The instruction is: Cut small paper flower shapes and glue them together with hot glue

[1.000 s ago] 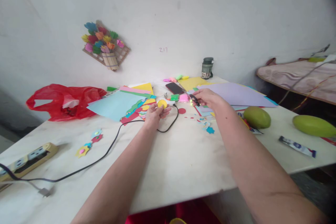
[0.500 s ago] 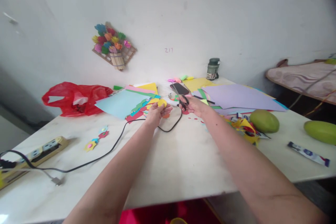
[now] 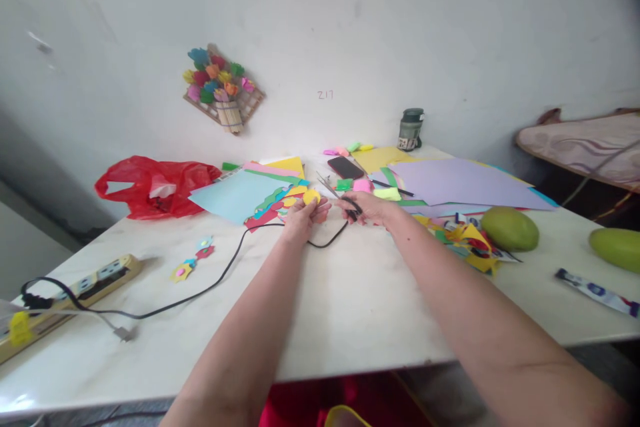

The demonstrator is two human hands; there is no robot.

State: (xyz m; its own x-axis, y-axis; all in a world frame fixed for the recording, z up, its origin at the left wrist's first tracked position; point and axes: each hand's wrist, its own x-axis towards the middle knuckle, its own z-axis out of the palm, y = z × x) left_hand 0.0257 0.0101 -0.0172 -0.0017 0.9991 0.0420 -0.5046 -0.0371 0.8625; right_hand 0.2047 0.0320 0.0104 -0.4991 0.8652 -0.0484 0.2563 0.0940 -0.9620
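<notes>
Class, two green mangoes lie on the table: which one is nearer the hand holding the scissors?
The mango beside the purple paper; the other mango lies at the frame's right edge.

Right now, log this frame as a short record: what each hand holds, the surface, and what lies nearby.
left hand: holds a yellow paper piece
right hand: grips scissors, blades open toward the yellow piece
surface: white table
behind hands: coloured paper sheets, phone
left side: red plastic bag, power strip, black cable
right side: two green fruits
</notes>
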